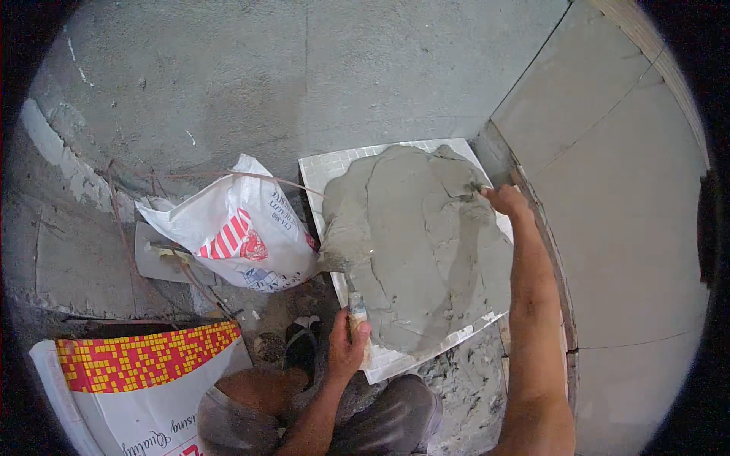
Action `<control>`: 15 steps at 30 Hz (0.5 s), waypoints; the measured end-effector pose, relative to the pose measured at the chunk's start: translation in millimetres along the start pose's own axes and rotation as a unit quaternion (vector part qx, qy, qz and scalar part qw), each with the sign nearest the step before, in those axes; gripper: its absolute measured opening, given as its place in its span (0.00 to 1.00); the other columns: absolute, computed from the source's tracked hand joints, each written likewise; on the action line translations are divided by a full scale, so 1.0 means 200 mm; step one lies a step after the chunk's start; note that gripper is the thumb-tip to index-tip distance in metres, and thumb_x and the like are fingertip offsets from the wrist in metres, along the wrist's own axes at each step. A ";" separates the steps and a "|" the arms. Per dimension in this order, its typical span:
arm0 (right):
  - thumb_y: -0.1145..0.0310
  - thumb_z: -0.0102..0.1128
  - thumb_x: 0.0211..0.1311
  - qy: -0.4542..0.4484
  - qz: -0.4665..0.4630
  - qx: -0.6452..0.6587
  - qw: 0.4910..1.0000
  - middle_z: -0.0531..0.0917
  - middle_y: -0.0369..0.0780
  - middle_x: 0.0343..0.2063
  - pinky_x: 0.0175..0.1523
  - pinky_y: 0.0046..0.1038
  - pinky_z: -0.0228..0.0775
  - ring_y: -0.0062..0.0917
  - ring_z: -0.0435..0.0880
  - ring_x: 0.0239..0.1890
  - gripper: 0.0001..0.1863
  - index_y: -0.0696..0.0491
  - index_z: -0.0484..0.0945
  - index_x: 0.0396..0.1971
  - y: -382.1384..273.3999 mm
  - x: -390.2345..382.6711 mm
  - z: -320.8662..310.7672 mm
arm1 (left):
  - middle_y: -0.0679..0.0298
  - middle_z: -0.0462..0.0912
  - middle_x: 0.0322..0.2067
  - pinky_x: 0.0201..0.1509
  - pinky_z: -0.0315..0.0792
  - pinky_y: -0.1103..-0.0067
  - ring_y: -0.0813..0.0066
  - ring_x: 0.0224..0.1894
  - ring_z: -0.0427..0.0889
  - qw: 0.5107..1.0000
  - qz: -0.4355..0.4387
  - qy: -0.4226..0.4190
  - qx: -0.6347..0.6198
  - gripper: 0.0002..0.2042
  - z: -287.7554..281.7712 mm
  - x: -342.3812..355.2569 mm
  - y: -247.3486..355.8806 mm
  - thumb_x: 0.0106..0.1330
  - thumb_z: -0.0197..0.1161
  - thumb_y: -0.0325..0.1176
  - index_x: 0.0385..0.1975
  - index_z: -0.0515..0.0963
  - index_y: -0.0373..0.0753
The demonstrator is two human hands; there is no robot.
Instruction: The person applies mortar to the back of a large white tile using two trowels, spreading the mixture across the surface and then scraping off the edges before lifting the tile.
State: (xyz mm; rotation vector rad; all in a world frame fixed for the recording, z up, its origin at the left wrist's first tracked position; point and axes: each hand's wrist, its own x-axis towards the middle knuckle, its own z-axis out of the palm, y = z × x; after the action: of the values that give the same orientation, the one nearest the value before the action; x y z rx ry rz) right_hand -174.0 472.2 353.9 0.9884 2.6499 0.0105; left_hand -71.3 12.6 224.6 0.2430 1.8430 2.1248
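Note:
A large mound of wet grey mortar (411,243) is spread over a white patterned tile (313,166) lying on the floor in front of me. My left hand (350,346) is closed around the worn, pale handle of a trowel (356,308) at the near left side of the mound; its front end is smeared with mortar. At the far right of the mound, my right hand (508,201) is closed, its fingertips against a small dark piece (475,187) partly sunk in the mortar. What that piece is cannot be made out.
A white printed sack (255,228) stands left of the tile, near a flat plastering float (156,254) and thin bent rods. Lower left lies a white, red and yellow bag (144,387). Grey walls (228,83) and large panels (616,197) border the far and right sides.

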 end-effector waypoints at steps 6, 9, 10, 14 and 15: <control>0.36 0.50 0.62 0.046 0.015 0.051 0.998 0.81 0.57 0.46 0.57 0.43 0.70 0.49 0.79 0.52 0.39 0.63 0.80 0.44 0.07 -0.13 -0.02 | 0.63 0.74 0.40 0.48 0.69 0.77 0.76 0.42 0.72 1.000 -0.010 0.001 -0.021 0.20 0.04 0.00 0.00 0.69 0.59 0.41 0.53 0.69 0.34; 0.38 0.50 0.62 0.065 -0.006 0.035 0.997 0.81 0.59 0.45 0.56 0.43 0.71 0.50 0.79 0.51 0.38 0.65 0.80 0.42 -0.06 -0.06 0.06 | 0.64 0.74 0.40 0.48 0.69 0.77 0.76 0.42 0.72 1.000 -0.008 0.006 -0.001 0.20 -0.01 0.00 0.01 0.68 0.59 0.41 0.53 0.69 0.34; 0.39 0.50 0.63 0.059 -0.023 0.032 0.997 0.81 0.59 0.44 0.56 0.44 0.71 0.50 0.79 0.51 0.37 0.65 0.80 0.42 -0.13 -0.09 0.03 | 0.64 0.74 0.40 0.48 0.69 0.77 0.76 0.42 0.72 1.000 -0.005 0.009 0.019 0.20 -0.02 -0.01 0.00 0.68 0.59 0.41 0.53 0.69 0.34; 0.39 0.50 0.63 0.082 0.046 0.042 0.995 0.80 0.58 0.45 0.56 0.43 0.71 0.50 0.79 0.52 0.36 0.64 0.80 0.43 -0.05 0.05 0.07 | 0.64 0.74 0.40 0.48 0.69 0.77 0.76 0.42 0.72 1.000 0.006 0.000 0.021 0.21 0.01 0.00 0.01 0.68 0.60 0.42 0.52 0.69 0.34; 0.39 0.50 0.63 0.112 0.053 0.033 0.992 0.82 0.58 0.42 0.55 0.43 0.72 0.48 0.81 0.49 0.36 0.64 0.81 0.41 -0.04 0.06 0.09 | 0.64 0.74 0.40 0.48 0.69 0.76 0.76 0.42 0.72 1.000 -0.003 -0.001 0.000 0.21 0.01 -0.01 0.01 0.68 0.60 0.43 0.52 0.69 0.34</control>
State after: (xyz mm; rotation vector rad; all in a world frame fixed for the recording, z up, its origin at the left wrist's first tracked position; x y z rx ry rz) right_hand -182.6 472.6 333.3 1.2142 2.8107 0.0600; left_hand -69.5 14.0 226.5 0.2383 1.8403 2.1192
